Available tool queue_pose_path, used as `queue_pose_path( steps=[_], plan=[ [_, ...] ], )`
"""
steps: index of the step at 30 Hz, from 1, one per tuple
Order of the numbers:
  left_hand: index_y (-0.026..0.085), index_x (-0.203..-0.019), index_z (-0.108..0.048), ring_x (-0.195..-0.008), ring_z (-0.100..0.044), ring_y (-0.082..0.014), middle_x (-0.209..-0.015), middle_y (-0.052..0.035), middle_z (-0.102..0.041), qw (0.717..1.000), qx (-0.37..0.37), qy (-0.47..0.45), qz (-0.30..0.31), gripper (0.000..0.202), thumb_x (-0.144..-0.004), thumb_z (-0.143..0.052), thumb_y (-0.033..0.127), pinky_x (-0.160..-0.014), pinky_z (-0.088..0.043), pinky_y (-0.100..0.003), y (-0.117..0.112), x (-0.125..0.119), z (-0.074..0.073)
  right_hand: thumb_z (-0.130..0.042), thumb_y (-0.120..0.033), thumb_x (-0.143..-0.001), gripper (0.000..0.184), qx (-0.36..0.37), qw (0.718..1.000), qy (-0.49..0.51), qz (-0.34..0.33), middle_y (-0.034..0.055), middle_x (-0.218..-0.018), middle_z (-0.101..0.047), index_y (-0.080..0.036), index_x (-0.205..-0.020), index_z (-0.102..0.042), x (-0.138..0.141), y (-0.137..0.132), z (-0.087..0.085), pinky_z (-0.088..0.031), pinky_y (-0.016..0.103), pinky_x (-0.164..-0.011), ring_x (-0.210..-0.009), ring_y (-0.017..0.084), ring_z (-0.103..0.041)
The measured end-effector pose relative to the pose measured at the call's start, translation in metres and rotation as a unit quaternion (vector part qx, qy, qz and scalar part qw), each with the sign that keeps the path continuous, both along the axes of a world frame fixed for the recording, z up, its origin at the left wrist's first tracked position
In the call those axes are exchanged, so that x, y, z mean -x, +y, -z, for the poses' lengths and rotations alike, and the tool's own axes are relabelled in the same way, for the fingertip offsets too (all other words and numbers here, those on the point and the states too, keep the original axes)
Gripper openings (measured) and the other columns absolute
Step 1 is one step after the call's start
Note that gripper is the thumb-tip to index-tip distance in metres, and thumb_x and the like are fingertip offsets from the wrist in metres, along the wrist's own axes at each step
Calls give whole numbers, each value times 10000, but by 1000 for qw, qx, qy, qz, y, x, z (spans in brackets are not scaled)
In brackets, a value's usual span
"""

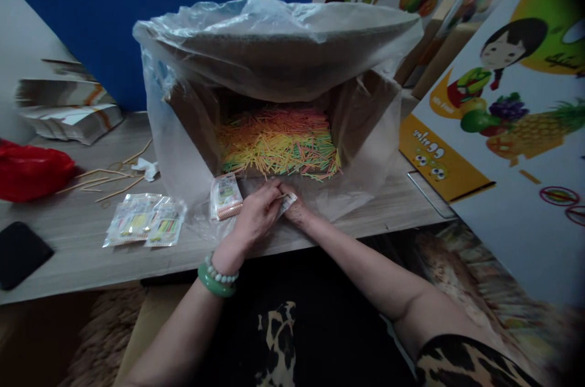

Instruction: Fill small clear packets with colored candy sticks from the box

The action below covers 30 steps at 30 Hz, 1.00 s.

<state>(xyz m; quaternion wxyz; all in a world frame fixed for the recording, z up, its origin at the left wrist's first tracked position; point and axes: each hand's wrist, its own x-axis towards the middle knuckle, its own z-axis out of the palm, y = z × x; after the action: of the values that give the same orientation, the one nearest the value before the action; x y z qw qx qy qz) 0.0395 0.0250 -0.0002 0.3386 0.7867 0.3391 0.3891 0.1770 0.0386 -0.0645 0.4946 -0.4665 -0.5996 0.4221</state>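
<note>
My left hand and my right hand meet at the front of the table, both pinching a small printed packet. Right behind them a cardboard box lined with a clear plastic bag lies open on its side, full of thin coloured sticks in orange, yellow, green and pink. A stack of small packets stands just left of my left hand. Filled flat packets lie further left. A green bangle and a bead bracelet ring my left wrist.
A red plastic bag and loose wooden sticks lie at the left, a black object at the near left edge. Folded cartons are stacked at the back left. Printed fruit cartons lean at the right.
</note>
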Motion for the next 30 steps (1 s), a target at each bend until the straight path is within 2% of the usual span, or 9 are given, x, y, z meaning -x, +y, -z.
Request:
queue_pose_path(
  steps=[2,5,7,10,15,19,23,27,30],
  plan=[
    [166,-839,-689,-973,-655,-210,-1014,-60,-725,993,82,-74,-49,90,-821,-605,193,-902,-513,-345,3,8,-1,-588,-275,-774,104,-10,999,29,19,12,-913,-662,-224,-857,-624,-3,-3,-8,-481,315,-835,-875,185,-591],
    [156,-884,-686,-764,-636,-156,-850,-18,-709,942,225,-214,-125,147,-781,-681,261,-725,-525,-281,6,22,4,-558,-271,-746,99,1,997,59,41,-11,-832,-607,-222,-826,-591,-6,-5,-18,-455,279,-775,-806,159,-557],
    [154,-888,-690,-705,-625,-146,-816,-17,-705,912,294,-258,-122,237,-731,-740,323,-664,-518,-271,4,27,10,-554,-281,-739,103,14,998,51,25,-17,-803,-584,-222,-817,-584,-7,-6,-23,-440,268,-755,-784,153,-539],
    [144,-855,-710,-696,-637,-160,-781,-35,-710,893,354,-261,-95,320,-675,-786,398,-665,-523,-289,-4,27,22,-529,-292,-752,133,17,999,39,16,-17,-798,-579,-225,-852,-585,-8,-7,-24,-436,268,-742,-772,153,-540],
    [133,-783,-715,-686,-617,-151,-748,-40,-705,899,363,-236,-72,290,-708,-756,410,-669,-500,-275,-12,26,34,-489,-285,-805,106,-20,999,-41,15,-7,-752,-604,-227,-807,-577,-12,-12,-28,-437,288,-723,-745,166,-567],
    [141,-717,-699,-612,-573,-136,-652,-16,-662,905,353,-209,-115,263,-697,-771,393,-560,-448,-240,-12,31,38,-511,-348,-858,113,-42,994,56,83,-12,-714,-634,-240,-827,-514,-12,-10,-49,-472,312,-756,-733,171,-624],
    [142,-739,-697,-589,-567,-132,-640,-12,-652,899,361,-216,-118,261,-680,-787,380,-547,-446,-240,-12,29,38,-556,-408,-864,188,-34,982,171,74,-28,-694,-632,-245,-857,-463,-4,-8,-75,-501,332,-776,-714,169,-661],
    [125,-743,-701,-606,-584,-131,-676,-30,-674,891,386,-228,-76,237,-674,-773,339,-588,-466,-249,-13,28,33,-580,-410,-854,214,-21,976,204,72,-37,-667,-616,-244,-850,-445,5,-10,-83,-510,335,-776,-739,176,-679],
    [132,-704,-698,-570,-557,-121,-633,-17,-658,896,377,-213,-97,190,-642,-772,296,-556,-437,-238,-13,27,30,-576,-402,-856,209,-16,974,212,82,-30,-669,-618,-241,-835,-444,12,-13,-85,-517,333,-766,-756,183,-683]
  ],
)
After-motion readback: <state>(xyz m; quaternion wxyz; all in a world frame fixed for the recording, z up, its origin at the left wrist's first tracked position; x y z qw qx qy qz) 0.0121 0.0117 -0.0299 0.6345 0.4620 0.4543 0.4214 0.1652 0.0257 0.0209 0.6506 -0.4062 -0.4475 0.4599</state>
